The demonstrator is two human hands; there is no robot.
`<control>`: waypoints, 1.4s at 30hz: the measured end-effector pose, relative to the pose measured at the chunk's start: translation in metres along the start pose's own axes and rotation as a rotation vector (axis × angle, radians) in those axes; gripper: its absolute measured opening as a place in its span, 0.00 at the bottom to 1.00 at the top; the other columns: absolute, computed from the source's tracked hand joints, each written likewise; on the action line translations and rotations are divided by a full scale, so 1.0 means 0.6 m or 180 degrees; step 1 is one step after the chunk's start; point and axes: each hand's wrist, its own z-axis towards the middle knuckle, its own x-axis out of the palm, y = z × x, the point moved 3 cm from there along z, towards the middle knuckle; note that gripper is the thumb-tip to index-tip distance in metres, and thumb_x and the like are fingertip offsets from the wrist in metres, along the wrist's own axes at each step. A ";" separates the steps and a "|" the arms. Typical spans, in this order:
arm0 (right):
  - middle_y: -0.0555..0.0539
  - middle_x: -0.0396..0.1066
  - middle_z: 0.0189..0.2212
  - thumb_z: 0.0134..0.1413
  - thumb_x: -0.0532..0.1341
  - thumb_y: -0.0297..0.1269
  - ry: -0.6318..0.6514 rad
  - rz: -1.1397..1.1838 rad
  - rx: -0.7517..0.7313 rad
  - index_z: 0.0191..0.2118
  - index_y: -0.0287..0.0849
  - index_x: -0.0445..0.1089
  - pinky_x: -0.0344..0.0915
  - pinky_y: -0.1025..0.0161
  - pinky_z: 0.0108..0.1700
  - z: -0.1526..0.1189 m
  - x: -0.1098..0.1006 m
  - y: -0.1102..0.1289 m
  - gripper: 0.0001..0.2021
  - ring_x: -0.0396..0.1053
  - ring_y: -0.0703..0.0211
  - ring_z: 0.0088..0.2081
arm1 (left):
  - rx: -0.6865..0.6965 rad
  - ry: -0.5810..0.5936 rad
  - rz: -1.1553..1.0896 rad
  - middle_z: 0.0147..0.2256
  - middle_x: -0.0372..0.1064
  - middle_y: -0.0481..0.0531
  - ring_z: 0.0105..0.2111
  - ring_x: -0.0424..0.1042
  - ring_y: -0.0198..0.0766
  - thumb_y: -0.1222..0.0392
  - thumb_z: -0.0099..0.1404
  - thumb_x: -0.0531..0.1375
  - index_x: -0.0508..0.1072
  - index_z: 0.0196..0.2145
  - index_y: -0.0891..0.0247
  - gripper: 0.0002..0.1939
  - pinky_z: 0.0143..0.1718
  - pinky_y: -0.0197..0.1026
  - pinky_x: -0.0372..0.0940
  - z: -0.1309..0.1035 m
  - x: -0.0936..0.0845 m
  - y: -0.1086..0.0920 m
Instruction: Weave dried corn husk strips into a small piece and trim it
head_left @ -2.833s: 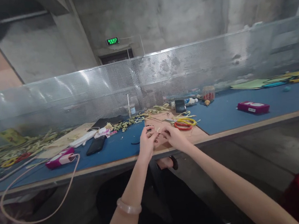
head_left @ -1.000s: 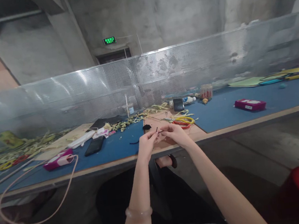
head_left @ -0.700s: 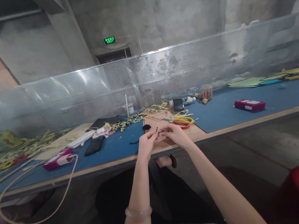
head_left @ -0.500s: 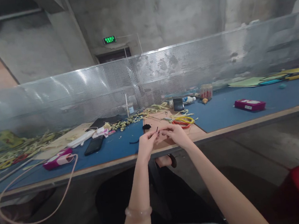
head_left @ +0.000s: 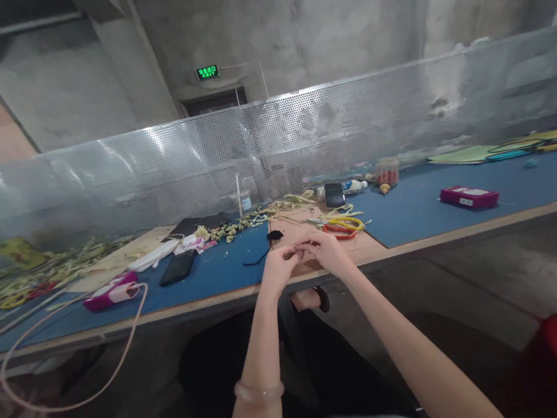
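I'd call this a workshop for handwork; the wall (head_left: pixel 338 28) is bare grey concrete, stained and unpainted; a green exit sign (head_left: pixel 207 73) glows above a dark doorway (head_left: pixel 213 102), the sort hung in working premises; the long bench (head_left: pixel 451 219), blue-topped with a raw wooden edge, runs right across, backed by a perforated metal screen (head_left: pixel 289 127); scissors (head_left: pixel 344 228) lie on a board (head_left: pixel 365 243); pale strips (head_left: pixel 73 260) heap up along the left, coloured sheets (head_left: pixel 461 156) lie far right; a left hand (head_left: pixel 279 266) and right hand (head_left: pixel 326 250) meet over the board; the floor (head_left: pixel 468 288) is dull and bare.
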 end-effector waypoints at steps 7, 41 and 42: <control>0.49 0.71 0.26 0.46 0.58 0.32 -0.0200 0.0089 0.0373 0.34 0.43 0.71 0.63 0.62 0.35 -0.002 0.003 -0.014 0.07 0.67 0.59 0.30 | -0.0026 0.0068 -0.0139 0.26 0.72 0.50 0.29 0.67 0.39 0.58 0.52 0.57 0.76 0.26 0.67 0.11 0.33 0.37 0.60 0.000 0.000 -0.001; 0.47 0.68 0.33 0.48 0.58 0.39 0.0201 0.0394 0.0562 0.27 0.39 0.71 0.62 0.63 0.39 -0.008 -0.010 -0.010 0.09 0.67 0.59 0.35 | -0.0182 -0.0317 -0.0437 0.26 0.74 0.54 0.28 0.69 0.37 0.51 0.53 0.59 0.78 0.29 0.67 0.15 0.33 0.36 0.60 0.010 -0.004 0.022; 0.46 0.68 0.33 0.48 0.59 0.39 0.0197 0.0408 0.0553 0.27 0.39 0.72 0.62 0.63 0.40 -0.008 -0.010 -0.013 0.09 0.67 0.59 0.36 | -0.0206 -0.0334 -0.0427 0.27 0.75 0.54 0.28 0.70 0.38 0.51 0.53 0.59 0.78 0.30 0.67 0.16 0.33 0.36 0.61 0.009 -0.004 0.020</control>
